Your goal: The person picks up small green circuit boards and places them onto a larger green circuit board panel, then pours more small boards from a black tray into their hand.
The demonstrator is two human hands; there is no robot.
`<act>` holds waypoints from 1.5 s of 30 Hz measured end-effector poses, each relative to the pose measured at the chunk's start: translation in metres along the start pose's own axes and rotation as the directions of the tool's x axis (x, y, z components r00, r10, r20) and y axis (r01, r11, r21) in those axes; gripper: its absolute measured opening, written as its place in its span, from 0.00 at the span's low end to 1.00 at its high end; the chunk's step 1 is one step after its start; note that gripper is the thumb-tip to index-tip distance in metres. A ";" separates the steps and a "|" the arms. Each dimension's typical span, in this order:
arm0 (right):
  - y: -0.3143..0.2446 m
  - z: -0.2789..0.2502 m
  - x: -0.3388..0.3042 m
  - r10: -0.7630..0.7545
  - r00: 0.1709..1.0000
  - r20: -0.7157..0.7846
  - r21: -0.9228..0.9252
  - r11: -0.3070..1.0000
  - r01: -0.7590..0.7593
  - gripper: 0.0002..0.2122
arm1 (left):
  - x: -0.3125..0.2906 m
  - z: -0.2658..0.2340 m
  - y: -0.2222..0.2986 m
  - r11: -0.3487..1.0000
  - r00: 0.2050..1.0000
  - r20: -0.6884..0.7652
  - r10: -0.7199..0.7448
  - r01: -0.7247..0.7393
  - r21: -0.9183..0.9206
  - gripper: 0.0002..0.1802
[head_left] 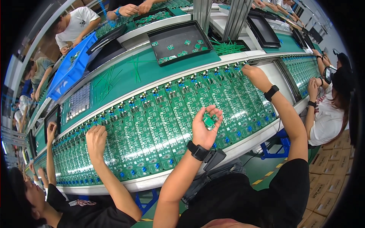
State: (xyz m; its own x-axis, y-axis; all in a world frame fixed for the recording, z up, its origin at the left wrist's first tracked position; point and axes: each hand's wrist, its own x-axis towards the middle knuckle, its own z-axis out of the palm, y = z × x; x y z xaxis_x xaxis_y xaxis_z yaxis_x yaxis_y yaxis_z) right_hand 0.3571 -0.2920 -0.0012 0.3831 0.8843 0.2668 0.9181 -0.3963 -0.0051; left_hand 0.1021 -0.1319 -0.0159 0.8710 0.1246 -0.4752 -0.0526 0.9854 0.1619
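Observation:
Palm up, my left hand [205, 131] curls its fingers around a small green circuit board [208, 122], held above the row of larger boards; other pieces may be under it. My right hand [257, 77] reaches to the far edge of the row, its fingertips pinched together beside the upright components there. Whatever they grip is too small to make out. Beneath both hands lies a long line of green circuit boards [176, 123], side by side, with dark and white parts along the far edge and blue parts along the near edge.
Beyond the line stand a black tray [178, 38] of small boards, green strips [228, 47] and a blue bin [72, 68]. At my left a co-worker's hand [96, 140] hovers over the boards. Another person [329, 110] sits at right, near stacked cartons [329, 171].

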 end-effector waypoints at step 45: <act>-0.076 -0.036 0.000 0.290 0.953 -0.091 0.490 0.846 -0.210 0.08 | 0.007 0.001 -0.006 0.994 0.995 0.062 -0.082 0.087 -0.073 0.21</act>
State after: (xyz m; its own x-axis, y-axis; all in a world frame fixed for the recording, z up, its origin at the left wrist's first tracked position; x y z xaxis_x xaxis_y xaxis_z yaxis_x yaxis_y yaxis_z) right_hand 0.2836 -0.2705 0.0335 0.6216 0.7054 0.3406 0.7459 -0.4003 -0.5324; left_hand 0.1088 -0.1370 -0.0189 0.9012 0.0356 -0.4320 -0.0125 0.9983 0.0564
